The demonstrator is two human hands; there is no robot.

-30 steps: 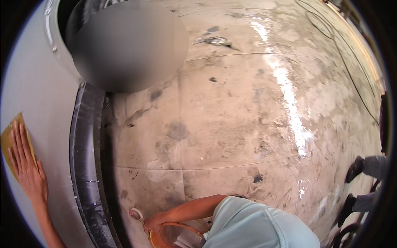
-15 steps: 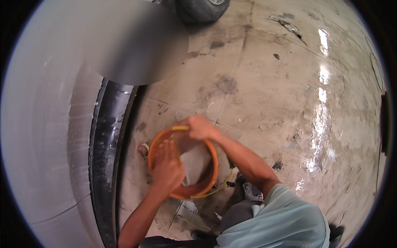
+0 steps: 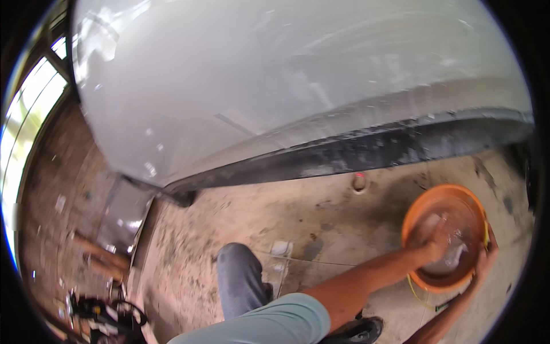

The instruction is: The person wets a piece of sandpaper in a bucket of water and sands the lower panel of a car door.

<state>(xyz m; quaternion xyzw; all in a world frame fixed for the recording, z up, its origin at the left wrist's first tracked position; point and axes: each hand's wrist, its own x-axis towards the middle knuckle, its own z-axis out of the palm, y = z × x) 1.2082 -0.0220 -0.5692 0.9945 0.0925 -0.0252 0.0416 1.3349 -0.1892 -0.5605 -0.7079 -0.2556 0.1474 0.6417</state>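
Note:
An orange bucket [image 3: 408, 225] stands on the floor at the right, with greyish, cloudy water [image 3: 458, 221] in it. My left arm reaches over the near rim, and my left hand [image 3: 440, 236] is down inside at the water. Its fingers are blurred and partly hidden, so I cannot make out what they hold. A pale patch [image 3: 454, 255] shows in the water beside it. On the bucket's right side my right hand [image 3: 486, 258] is closed round the rim, near the yellow handle [image 3: 487, 234].
A wet, light grey vehicle panel [image 3: 258, 86] fills the upper part, with a black sill [image 3: 366, 152] along its lower edge. A small round object with a pink-red spot [image 3: 359, 183] lies on the stained floor [image 3: 338, 221]. Far left are brown ground and a dark machine [image 3: 103, 312].
My view has swung left, so the bucket now appears at the right and the vehicle across the top. My left hand has gone lower into the bucket; my right stays at the rim.

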